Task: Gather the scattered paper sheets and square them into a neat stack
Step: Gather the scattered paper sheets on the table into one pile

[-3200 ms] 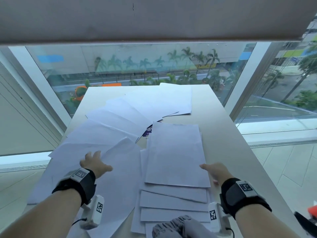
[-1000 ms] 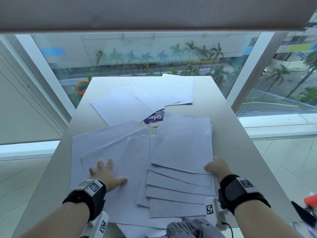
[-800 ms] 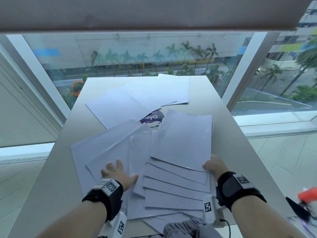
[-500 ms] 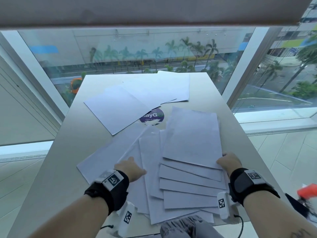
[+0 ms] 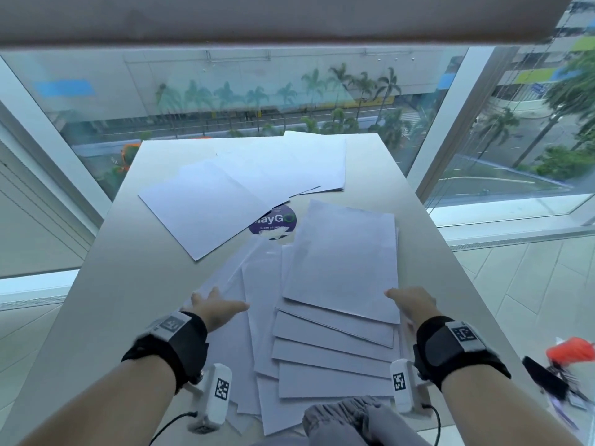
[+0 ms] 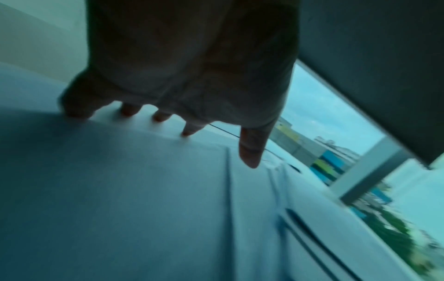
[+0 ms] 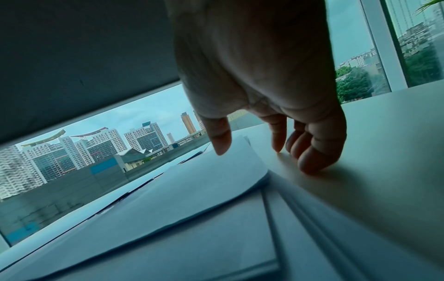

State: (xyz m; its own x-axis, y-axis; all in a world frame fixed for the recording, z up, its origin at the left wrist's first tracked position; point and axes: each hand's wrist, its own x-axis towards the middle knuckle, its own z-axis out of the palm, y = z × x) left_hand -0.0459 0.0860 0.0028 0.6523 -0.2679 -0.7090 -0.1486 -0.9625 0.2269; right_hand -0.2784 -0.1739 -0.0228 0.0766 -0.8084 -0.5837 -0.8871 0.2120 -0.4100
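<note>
From the head camera, a long pale grey desk [image 5: 418, 252] runs toward the window. A fanned pile of white paper sheets [image 5: 335, 329] lies at its near end, loosely overlapped. A second group of white sheets [image 5: 231, 201] lies farther off to the left, well apart from the pile. Between the two groups shows a round purple sticker [image 5: 277, 220], partly covered. The left hand [image 5: 214, 305] lies flat with spread fingers on the pile's left sheets. The right hand [image 5: 409, 300] sits at the pile's right edge, thumb on the top sheet.

The left wrist camera, blurred, shows what the head view hides: the left hand [image 6: 187, 79] from below, its fingertips [image 6: 190, 129] pressed straight onto the paper and holding nothing.

The right wrist camera shows the right hand [image 7: 261, 79] straddling the pile's edge. Its thumb rests on the top white sheet [image 7: 168, 182], whose corner curls up. Its loosely bent fingers [image 7: 312, 152] touch the bare desk [image 7: 384, 133] just beside the paper. It grips nothing. This view also shows the edges of the layered sheets.
</note>
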